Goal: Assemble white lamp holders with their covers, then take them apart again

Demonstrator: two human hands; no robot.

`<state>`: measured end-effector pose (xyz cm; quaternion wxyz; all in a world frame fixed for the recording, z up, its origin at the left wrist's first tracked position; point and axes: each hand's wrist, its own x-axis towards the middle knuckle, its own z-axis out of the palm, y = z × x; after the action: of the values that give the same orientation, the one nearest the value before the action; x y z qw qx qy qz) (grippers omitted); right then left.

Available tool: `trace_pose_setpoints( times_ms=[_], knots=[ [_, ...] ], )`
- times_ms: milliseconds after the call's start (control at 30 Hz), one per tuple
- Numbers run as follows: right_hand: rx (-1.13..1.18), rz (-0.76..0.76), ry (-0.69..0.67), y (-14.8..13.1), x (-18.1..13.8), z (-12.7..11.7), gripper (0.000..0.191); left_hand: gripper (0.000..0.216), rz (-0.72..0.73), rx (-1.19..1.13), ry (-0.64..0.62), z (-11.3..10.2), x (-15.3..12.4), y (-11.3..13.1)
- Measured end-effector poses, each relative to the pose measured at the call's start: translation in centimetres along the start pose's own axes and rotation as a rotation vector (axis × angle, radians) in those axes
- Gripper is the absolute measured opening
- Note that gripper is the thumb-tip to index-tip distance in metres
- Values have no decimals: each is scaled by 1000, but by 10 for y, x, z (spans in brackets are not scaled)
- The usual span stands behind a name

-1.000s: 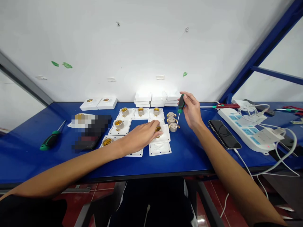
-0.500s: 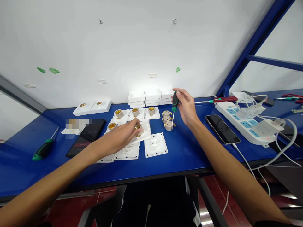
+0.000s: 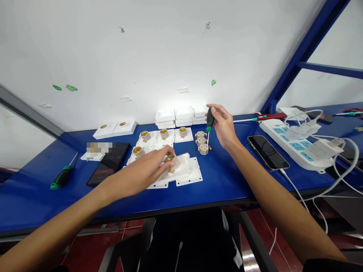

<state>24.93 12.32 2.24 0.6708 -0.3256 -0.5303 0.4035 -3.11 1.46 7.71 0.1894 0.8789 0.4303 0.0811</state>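
My left hand (image 3: 153,166) is closed on a beige lamp socket with a gold-coloured inside, which sits on a white square base plate (image 3: 183,161). Socket and plate are tilted, smeared by motion and held over other white plates; one bare plate (image 3: 196,176) lies partly beneath. In my right hand (image 3: 224,126) a green and black screwdriver (image 3: 210,120) stands nearly upright. Its tip is at the nearest of three loose lamp sockets (image 3: 203,149), though exact contact is hard to make out. To the left and behind, more sockets (image 3: 183,131) stand on white plates.
Stacked white covers (image 3: 183,114) stand against the wall, with two socketed covers (image 3: 124,127) to their left. A dark phone (image 3: 109,164) and another screwdriver (image 3: 62,176) lie at left. On the right are a charging phone (image 3: 268,152), a power strip (image 3: 297,145) and loose cables.
My left hand has moved right and slightly nearer with the socket and plate, which now overlap the bare plate. My right hand and its screwdriver keep their place at the loose sockets.
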Motion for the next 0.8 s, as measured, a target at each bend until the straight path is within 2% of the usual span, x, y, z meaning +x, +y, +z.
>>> trace_pose_setpoints(
  times_ms=[133,233,567,667,800],
  knots=[
    [-11,6,17,3,1,-2,29,32,86,-32,-178,9,5,33],
    [-8,-2,31,7,4,-4,31,30,105,-3,-218,17,15,37],
    [-79,-20,3,10,7,-5,27,38,88,80,-81,23,57,-3],
    [-60,-9,7,8,6,-5,26,41,73,183,-57,28,63,-8],
    [-34,9,18,7,4,-3,23,43,186,336,126,46,53,-1]
  ],
)
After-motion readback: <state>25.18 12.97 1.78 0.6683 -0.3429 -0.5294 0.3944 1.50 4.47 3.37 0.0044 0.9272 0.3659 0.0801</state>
